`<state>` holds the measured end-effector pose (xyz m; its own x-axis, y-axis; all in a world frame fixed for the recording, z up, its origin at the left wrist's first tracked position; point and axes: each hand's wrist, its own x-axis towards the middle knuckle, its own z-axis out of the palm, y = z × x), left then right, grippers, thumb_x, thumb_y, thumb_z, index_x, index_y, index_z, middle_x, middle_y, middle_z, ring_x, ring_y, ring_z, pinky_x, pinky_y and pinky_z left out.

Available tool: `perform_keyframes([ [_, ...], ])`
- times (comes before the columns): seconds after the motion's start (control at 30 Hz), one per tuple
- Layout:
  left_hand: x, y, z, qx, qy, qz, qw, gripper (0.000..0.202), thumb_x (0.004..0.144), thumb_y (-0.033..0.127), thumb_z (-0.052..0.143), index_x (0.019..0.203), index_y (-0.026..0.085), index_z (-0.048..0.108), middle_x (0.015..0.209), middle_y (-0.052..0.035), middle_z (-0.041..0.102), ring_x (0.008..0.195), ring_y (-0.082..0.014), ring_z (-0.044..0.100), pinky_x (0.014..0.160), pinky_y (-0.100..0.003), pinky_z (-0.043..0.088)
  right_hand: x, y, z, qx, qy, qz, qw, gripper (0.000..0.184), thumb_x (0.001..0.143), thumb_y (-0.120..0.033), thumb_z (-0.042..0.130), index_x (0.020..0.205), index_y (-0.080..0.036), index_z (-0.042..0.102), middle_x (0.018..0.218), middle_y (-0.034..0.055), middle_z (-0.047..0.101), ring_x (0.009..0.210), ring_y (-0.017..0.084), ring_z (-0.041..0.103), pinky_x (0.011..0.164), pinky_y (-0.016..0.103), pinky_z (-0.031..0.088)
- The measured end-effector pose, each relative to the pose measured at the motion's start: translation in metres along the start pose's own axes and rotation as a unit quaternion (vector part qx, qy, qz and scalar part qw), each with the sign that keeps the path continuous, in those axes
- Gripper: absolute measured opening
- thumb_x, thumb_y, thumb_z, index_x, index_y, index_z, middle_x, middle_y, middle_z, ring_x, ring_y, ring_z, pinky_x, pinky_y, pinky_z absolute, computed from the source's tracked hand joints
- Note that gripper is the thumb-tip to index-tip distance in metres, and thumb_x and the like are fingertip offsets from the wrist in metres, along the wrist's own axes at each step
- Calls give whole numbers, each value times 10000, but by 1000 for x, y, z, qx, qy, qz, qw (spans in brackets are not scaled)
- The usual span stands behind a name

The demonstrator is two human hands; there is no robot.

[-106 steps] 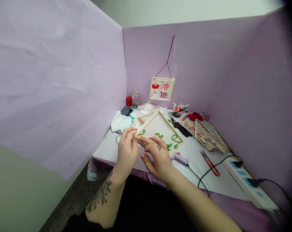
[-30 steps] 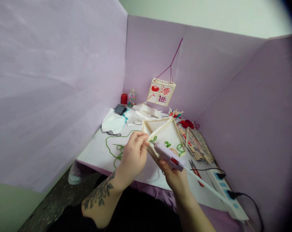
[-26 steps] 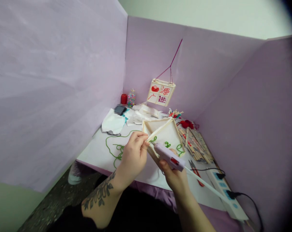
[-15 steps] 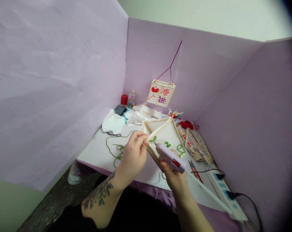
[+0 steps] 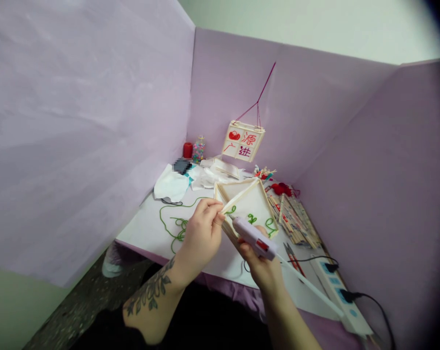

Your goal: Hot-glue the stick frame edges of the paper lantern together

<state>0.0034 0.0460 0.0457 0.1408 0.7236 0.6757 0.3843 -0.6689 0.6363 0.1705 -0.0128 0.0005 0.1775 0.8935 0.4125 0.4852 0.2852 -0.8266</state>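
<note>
My right hand (image 5: 265, 270) is closed around a pale purple glue gun (image 5: 254, 236). The gun's nozzle points up and left, close to the fingertips of my left hand (image 5: 204, 228). Those fingers pinch the lower end of a white strip (image 5: 241, 193) at the left side of a shallow wooden frame (image 5: 272, 206). The strip runs diagonally across the frame to its far corner. Loops of green cord (image 5: 270, 226) lie on the frame's white panel. The frame is tilted over the table, and its lower edge is partly hidden by my right hand and the gun.
Loose green cord (image 5: 179, 228) lies on the white table (image 5: 143, 231). Red-handled scissors (image 5: 294, 260), rolled paper sticks (image 5: 298, 221) and a power strip (image 5: 342, 294) with cables are on the right. A decorated frame (image 5: 243, 141) hangs at the back above crumpled white sheets (image 5: 208, 177).
The glue gun has moved slightly left and up, its nozzle now nearer my left fingertips. My left hand and the frame have hardly moved.
</note>
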Motion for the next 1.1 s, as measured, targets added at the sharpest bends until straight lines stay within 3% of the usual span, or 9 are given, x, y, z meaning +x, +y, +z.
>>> perform_keyframes([
  [0.6, -2, 1, 0, -13, -5, -2, 1000, 164, 956, 167, 468, 992, 161, 627, 1046, -90, 620, 990, -186, 630, 865, -315, 529, -1, 4, 0, -8, 2, -29, 1000, 361, 884, -563, 571, 789, -215, 581, 753, -2, 500, 705, 185, 504, 657, 325, 413],
  [1.1, -3, 2, 1, -8, -7, -2, 1000, 166, 952, 165, 464, 994, 183, 624, 1054, -87, 621, 998, -186, 635, 876, -327, 539, -2, 8, -1, 3, 3, -24, 1000, 318, 890, -532, 571, 834, -221, 605, 787, 18, 567, 731, 202, 549, 678, 340, 449],
])
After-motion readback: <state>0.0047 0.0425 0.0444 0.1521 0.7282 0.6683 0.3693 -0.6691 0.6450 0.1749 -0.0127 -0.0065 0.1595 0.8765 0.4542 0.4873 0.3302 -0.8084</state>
